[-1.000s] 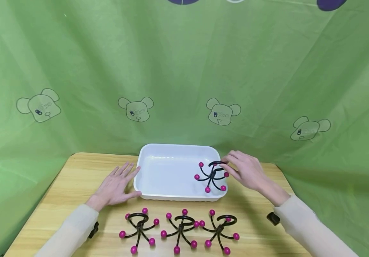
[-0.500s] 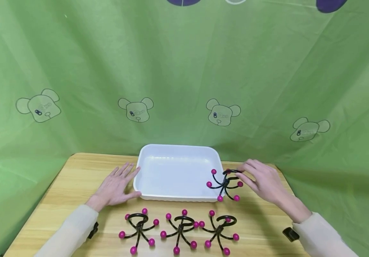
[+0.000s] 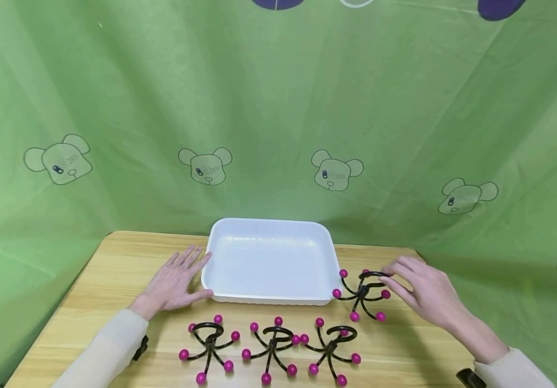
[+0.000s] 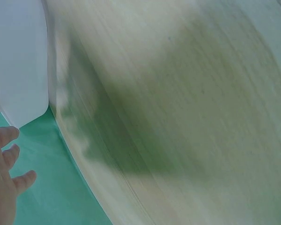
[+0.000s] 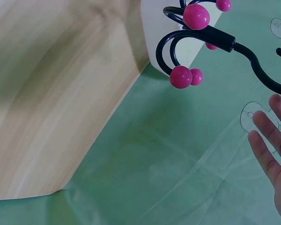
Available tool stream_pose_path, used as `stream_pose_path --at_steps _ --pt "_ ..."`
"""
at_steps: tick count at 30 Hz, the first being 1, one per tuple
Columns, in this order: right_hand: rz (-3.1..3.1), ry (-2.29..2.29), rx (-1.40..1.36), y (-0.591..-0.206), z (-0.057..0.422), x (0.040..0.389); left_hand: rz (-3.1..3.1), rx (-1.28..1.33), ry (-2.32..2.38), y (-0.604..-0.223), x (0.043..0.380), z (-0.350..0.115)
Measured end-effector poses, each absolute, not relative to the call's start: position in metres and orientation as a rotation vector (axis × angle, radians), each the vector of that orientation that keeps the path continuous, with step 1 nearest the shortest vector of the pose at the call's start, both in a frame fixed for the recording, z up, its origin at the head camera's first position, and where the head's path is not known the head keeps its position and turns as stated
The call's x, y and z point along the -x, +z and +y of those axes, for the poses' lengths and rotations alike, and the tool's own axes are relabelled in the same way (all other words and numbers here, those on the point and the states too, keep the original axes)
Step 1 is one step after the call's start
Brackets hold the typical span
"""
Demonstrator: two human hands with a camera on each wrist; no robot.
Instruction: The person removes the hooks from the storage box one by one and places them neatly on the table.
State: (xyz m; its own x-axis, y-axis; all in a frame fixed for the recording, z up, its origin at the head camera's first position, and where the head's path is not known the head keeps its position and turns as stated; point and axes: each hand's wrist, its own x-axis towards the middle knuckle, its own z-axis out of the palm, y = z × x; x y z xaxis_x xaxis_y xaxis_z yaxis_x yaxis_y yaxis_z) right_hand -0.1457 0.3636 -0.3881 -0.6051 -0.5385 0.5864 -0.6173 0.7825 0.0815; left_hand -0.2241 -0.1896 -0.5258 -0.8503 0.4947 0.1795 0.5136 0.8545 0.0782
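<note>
My right hand [image 3: 424, 288] pinches the curved top of a black multi-arm hook hanger [image 3: 363, 292] with pink ball tips. The hanger hangs arms-down just right of the white tray [image 3: 271, 297]; whether it touches the wood is unclear. In the right wrist view, the thumb and index finger are mostly out of frame, while the hanger [image 5: 220, 38] shows its stem and ball-tipped arms. My left hand [image 3: 172, 283] spreads its fingers at the tray's left side, its tips against the rim. Three similar hangers, left [image 3: 210, 345], middle [image 3: 273, 345] and right [image 3: 331, 347], stand in front.
A wooden table [image 3: 113, 275] carries everything. Behind it and along both sides hangs a green curtain [image 3: 269, 108] with bear-head prints. The middle and right hangers stand with ball tips nearly touching.
My right hand has carried the pinched hanger from over the tray's right part rightward and toward me, past the rim. My left hand and the three front hangers have stayed put.
</note>
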Motion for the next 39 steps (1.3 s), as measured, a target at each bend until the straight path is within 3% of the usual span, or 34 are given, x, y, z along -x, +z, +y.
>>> stream_pose_path --at_steps 39 --pt "-2.535 0.278 -0.741 -0.447 0.415 0.062 -2.889 0.778 -0.222 -0.526 0.224 -0.189"
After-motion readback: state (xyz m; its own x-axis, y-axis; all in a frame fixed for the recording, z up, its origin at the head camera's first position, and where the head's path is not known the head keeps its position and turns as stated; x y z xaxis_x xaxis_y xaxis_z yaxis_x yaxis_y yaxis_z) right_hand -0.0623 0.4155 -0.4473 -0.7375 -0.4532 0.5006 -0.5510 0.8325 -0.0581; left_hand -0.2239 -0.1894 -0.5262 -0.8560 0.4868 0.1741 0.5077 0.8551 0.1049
